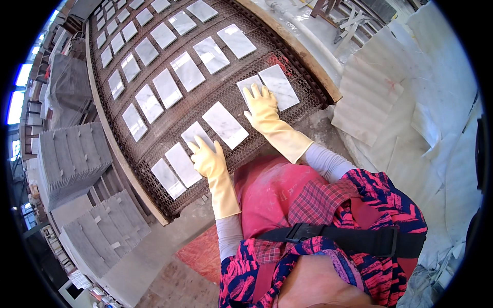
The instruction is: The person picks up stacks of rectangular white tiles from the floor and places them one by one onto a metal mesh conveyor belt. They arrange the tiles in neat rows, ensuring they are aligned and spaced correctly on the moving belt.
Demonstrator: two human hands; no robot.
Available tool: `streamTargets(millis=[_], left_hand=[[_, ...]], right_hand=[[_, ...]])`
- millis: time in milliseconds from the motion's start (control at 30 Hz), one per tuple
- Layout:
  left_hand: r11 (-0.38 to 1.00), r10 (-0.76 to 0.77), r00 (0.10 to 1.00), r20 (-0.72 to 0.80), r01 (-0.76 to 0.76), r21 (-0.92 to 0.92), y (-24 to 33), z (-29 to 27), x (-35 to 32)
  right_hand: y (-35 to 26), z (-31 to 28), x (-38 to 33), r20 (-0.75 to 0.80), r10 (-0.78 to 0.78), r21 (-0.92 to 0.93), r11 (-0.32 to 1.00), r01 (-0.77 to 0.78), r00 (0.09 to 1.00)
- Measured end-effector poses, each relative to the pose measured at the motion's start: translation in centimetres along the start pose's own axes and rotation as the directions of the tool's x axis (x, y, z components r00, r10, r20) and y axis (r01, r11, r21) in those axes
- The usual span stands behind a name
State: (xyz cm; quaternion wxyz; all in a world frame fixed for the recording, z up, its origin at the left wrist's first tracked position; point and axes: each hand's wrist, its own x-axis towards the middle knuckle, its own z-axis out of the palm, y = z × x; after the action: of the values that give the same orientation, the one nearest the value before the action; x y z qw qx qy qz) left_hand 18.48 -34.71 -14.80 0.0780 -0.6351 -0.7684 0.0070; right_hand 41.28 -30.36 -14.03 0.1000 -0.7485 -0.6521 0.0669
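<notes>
You stand at a wide conveyor belt (pixel 215 97) of rusty brown wire mesh, framed by a wooden edge (pixel 292 49), in a dusty workshop. Rows of white marble tiles (pixel 167 88) lie flat on it, running far and left. Grey tile stacks (pixel 72 154) sit to your left; crumpled white sheeting (pixel 411 92) lies right. Your left hand (pixel 208 159), in a yellow rubber glove, rests open and flat on a near tile (pixel 195 134). Your right hand (pixel 263 109), gloved alike, lies spread on another tile (pixel 247 84), beside a larger tile (pixel 280 86).
</notes>
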Motion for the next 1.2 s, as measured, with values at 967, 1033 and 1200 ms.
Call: streamTargets(millis=[967,1033,1200], left_hand=[[0.705,0.679,0.71,-0.183,-0.701,-0.104,4.8,0.3,-0.8],[0.706,0.678,0.714,-0.178,-0.699,-0.113,4.9,0.3,-0.8],[0.713,0.671,0.723,-0.163,-0.69,-0.126,5.0,-0.2,-0.8]], right_hand=[[2.1,1.1,-0.2,-0.237,-0.427,0.255,0.839,0.48,0.873],[1.6,1.3,-0.3,-0.26,-0.43,0.254,0.833,0.491,0.865],[0.8,1.2,0.0,-0.237,-0.398,0.229,0.863,0.449,0.886]])
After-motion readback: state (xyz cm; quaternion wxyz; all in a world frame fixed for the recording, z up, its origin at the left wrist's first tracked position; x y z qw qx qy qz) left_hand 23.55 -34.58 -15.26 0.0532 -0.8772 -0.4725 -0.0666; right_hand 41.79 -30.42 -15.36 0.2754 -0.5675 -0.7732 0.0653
